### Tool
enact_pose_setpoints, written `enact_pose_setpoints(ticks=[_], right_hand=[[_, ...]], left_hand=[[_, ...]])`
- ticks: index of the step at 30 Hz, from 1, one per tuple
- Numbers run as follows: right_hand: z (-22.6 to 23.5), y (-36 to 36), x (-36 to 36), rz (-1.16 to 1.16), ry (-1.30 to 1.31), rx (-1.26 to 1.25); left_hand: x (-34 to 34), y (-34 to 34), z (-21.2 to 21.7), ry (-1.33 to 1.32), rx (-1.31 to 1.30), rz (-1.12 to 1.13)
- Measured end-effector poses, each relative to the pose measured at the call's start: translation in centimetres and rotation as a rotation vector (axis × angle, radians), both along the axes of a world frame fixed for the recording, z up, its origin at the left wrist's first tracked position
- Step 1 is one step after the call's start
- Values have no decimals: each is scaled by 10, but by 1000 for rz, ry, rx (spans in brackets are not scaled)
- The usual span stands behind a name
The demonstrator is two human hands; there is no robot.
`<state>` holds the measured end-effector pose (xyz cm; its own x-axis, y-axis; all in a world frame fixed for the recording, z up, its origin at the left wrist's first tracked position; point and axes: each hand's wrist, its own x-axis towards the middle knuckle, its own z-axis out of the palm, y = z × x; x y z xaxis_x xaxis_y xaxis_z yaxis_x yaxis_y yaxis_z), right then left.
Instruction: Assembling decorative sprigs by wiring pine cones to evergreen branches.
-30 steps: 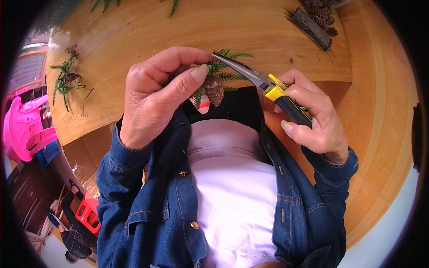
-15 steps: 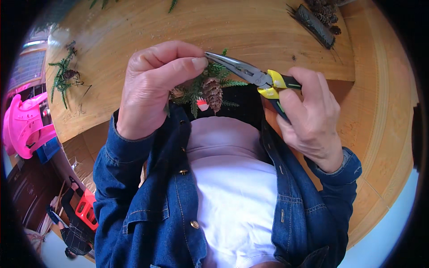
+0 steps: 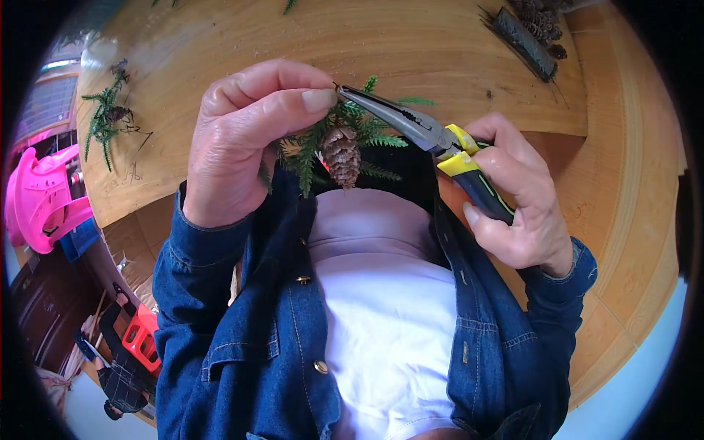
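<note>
A wide wooden table (image 3: 220, 51) with a curved edge filled the upper part of the view, and below it sat the person's denim jacket (image 3: 242, 330) over a white shirt. The left hand (image 3: 246, 143) was raised in front of the chest, fingers curled inward and the thumb (image 3: 293, 106) pressed down against the forefinger, pinching the top of a small green sprig bundle (image 3: 345, 136). The right hand (image 3: 517, 198) was clenched around the yellow-and-black handles of a pair of long-nose pliers (image 3: 425, 132), all fingers wrapped tight. The plier tips reached to the left thumb and met the bundle at the pinch point; whether the tips gripped a wire or only touched the stem could not be told. A brown pine cone (image 3: 341, 158) hung from the bundle, just beneath the left fingertips, with a bit of red showing beside it.

Farther off, a dark strip with more cones (image 3: 532, 33) lay at the table's far right corner, and another loose sprig (image 3: 106, 117) rested near the left edge. A pink plastic chair (image 3: 37, 198) stood left of the table.
</note>
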<state>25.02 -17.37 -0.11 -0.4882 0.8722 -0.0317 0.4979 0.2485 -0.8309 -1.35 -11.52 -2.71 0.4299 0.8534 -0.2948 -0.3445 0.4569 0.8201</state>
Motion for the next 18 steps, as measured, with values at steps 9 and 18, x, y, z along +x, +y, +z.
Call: enact_pose_setpoints(ticks=[9,18], right_hand=[[0,3,1,1,62,-38],[-4,7,-6,28,39,2]], left_hand=[[-5,0,0,-56,-29,-16],[-2,-1,-2,0,-16,-8]])
